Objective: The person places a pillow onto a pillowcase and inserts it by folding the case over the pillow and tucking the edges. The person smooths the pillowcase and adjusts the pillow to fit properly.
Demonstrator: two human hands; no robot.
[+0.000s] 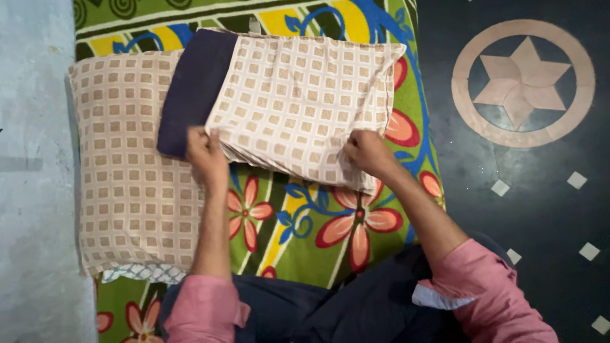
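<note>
A covered pillow lies just left of the left hand, which pinches the pillowcase at its dark pillow end; the right hand grips the pillowcase's near edge on the flowered bedsheet.

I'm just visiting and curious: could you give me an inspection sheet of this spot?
Surface: green floral bed sheet, on a bed by a dark floor.
Job's things: checked pillowcase half over a dark navy pillow.
Clutter: second checked pillow at the left.
Grips: left hand pinches the pillowcase's near edge; right hand grips the same edge.
Cables: nothing seen.
Surroundings: pale wall; star inlay in the floor.
</note>
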